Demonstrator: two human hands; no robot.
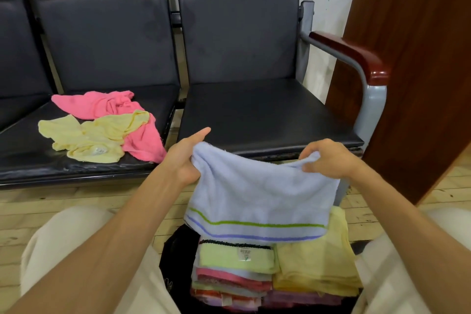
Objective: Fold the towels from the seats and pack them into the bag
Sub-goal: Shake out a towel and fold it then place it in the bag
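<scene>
Single head-worn view, wide-angle, looking forward and steeply down. Close over both hands: left hand point(187, 158), right hand point(328, 159). Seats point(254, 112) just beyond them; bag point(178, 257) directly beneath, between the knees.

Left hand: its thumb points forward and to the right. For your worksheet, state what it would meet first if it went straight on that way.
Probably the black seat just beyond the left hand, which grips the blue towel; depth is uncertain.
</scene>
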